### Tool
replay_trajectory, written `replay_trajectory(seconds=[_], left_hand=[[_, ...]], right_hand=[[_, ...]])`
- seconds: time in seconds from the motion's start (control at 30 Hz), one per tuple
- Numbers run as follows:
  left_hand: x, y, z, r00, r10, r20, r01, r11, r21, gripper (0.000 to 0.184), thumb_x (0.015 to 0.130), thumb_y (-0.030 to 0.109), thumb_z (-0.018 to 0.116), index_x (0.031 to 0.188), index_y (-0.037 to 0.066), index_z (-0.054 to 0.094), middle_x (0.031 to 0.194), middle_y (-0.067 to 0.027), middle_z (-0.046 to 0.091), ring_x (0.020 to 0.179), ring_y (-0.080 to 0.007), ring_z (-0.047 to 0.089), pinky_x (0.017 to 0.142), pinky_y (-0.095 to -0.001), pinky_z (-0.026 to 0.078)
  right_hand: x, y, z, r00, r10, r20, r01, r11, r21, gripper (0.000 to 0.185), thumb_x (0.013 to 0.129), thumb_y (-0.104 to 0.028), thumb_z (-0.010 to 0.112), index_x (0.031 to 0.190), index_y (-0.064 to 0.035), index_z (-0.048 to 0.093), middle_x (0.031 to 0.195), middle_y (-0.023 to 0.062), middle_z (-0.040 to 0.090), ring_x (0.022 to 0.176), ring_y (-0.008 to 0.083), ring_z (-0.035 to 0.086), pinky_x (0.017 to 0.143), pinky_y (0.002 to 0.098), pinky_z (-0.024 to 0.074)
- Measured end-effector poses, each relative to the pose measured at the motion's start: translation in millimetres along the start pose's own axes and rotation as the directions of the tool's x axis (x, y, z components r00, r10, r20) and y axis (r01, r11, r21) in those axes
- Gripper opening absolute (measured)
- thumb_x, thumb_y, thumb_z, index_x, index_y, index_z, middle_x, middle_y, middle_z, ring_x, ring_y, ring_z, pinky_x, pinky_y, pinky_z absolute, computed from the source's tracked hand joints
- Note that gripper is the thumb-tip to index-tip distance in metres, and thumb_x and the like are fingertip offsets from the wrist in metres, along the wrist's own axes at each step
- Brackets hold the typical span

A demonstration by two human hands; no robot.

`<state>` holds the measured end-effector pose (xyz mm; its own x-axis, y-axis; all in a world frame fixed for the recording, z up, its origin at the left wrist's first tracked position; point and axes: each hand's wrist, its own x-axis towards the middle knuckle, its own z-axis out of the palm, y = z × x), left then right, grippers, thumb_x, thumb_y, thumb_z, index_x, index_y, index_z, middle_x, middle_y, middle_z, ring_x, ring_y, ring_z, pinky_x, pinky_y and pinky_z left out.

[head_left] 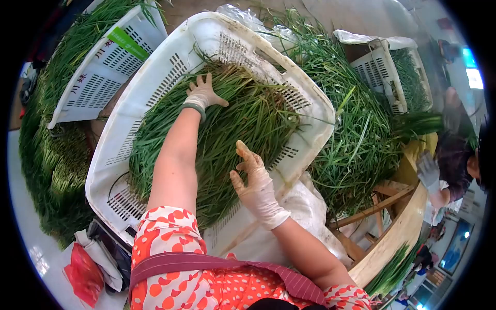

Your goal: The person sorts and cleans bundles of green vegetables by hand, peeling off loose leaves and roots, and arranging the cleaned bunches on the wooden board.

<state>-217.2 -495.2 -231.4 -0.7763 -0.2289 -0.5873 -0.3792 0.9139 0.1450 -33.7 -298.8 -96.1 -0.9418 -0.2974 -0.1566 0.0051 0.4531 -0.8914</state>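
A large white plastic basket (98,170) with slotted walls is in front of me, partly filled with long, thin green leaves that look like chives (243,124). My left hand (204,94), in a thin pale glove, lies on the leaves toward the far side with its fingers spread. Nearer my body, above the basket's right-hand part, is my gloved right hand (257,188). Its fingers are apart and slightly bent, with nothing between them, and the fingertips look stained. Whether the right hand touches the leaves I cannot tell.
A loose heap of leaves (351,124) lies to the right, beside a wooden board (398,237). Another white basket (98,77) is at upper left, a smaller one (380,75) at upper right. A co-worker's gloved hand (428,170) is at the right. A red bag (82,274) sits lower left.
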Motion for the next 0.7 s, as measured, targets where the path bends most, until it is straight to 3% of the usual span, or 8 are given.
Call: replay_trajectory(seconds=[0.1,0.2,0.37,0.47,0.5,0.57,0.63,0.7], left_hand=[[-1,7,1,0.999,-0.021,0.024,0.021,1.000,-0.010,0.113,0.055,0.048,0.077,0.142,0.013,0.015,0.139,-0.0185,0.028,0.127,-0.0368,0.029,0.103,-0.0488,0.026],[-10,10,-5,0.999,0.010,0.030,-0.010,1.000,0.008,0.106,0.059,0.043,0.076,0.140,0.010,0.016,0.131,-0.0179,0.041,0.115,-0.0307,0.046,0.093,-0.0372,0.042],[12,-17,5,0.996,0.084,-0.026,-0.086,0.993,-0.085,0.099,0.058,0.038,0.075,0.138,0.007,0.025,0.126,-0.0179,0.047,0.112,-0.0295,0.049,0.094,-0.0361,0.040],[41,-55,21,0.943,0.269,-0.195,-0.331,0.796,-0.507,0.097,0.055,0.040,0.077,0.132,0.001,0.034,0.118,-0.0186,0.053,0.107,-0.0294,0.052,0.093,-0.0348,0.039],[43,-63,23,0.943,0.270,-0.196,-0.333,0.796,-0.505,0.097,0.055,0.040,0.077,0.132,0.001,0.034,0.118,-0.0186,0.053,0.107,-0.0294,0.052,0.093,-0.0348,0.039],[32,-67,16,0.944,0.286,-0.164,-0.299,0.533,-0.792,0.096,0.055,0.039,0.078,0.132,0.001,0.035,0.119,-0.0183,0.053,0.106,-0.0287,0.052,0.094,-0.0342,0.039],[25,-65,17,0.950,0.274,-0.149,-0.281,0.543,-0.791,0.094,0.057,0.038,0.078,0.131,0.000,0.034,0.119,-0.0187,0.052,0.108,-0.0295,0.051,0.094,-0.0347,0.038],[26,-57,26,0.949,0.243,-0.201,-0.309,0.842,-0.443,0.092,0.059,0.036,0.077,0.133,0.005,0.034,0.117,-0.0188,0.054,0.109,-0.0290,0.051,0.094,-0.0346,0.039]], right_hand=[[0,1,0,1.000,0.004,0.013,-0.004,1.000,-0.012,0.066,0.075,-0.002,0.061,0.134,-0.0129,0.034,0.114,0.0146,0.051,0.077,0.0227,0.056,0.070,0.0326,0.0493],[1,1,0,1.000,-0.005,0.022,0.005,1.000,-0.002,0.065,0.075,-0.002,0.061,0.133,-0.0118,0.035,0.113,0.0144,0.050,0.075,0.0217,0.055,0.069,0.0323,0.0492],[0,2,1,1.000,-0.011,0.015,0.010,0.998,0.058,0.063,0.075,-0.002,0.061,0.132,-0.0108,0.037,0.113,0.0136,0.051,0.075,0.0204,0.054,0.070,0.0304,0.0484],[1,0,-1,0.998,0.056,0.039,-0.058,0.995,0.075,0.062,0.076,-0.002,0.061,0.132,-0.0106,0.037,0.113,0.0127,0.051,0.076,0.0195,0.054,0.071,0.0295,0.0482],[1,0,-1,0.998,0.054,0.037,-0.057,0.995,0.077,0.062,0.076,-0.002,0.061,0.132,-0.0106,0.037,0.113,0.0127,0.051,0.076,0.0195,0.054,0.071,0.0295,0.0482],[1,0,-1,0.996,0.073,0.045,-0.077,0.992,0.101,0.061,0.076,-0.003,0.061,0.131,-0.0106,0.038,0.113,0.0121,0.051,0.078,0.0189,0.054,0.072,0.0291,0.0482],[1,-1,-1,0.995,0.084,0.057,-0.090,0.990,0.107,0.060,0.076,-0.004,0.062,0.131,-0.0106,0.038,0.113,0.0118,0.051,0.078,0.0188,0.054,0.072,0.0293,0.0482],[1,-1,-1,0.993,0.097,0.069,-0.104,0.989,0.108,0.059,0.077,-0.004,0.062,0.131,-0.0106,0.038,0.113,0.0116,0.051,0.079,0.0188,0.055,0.073,0.0294,0.0482]])
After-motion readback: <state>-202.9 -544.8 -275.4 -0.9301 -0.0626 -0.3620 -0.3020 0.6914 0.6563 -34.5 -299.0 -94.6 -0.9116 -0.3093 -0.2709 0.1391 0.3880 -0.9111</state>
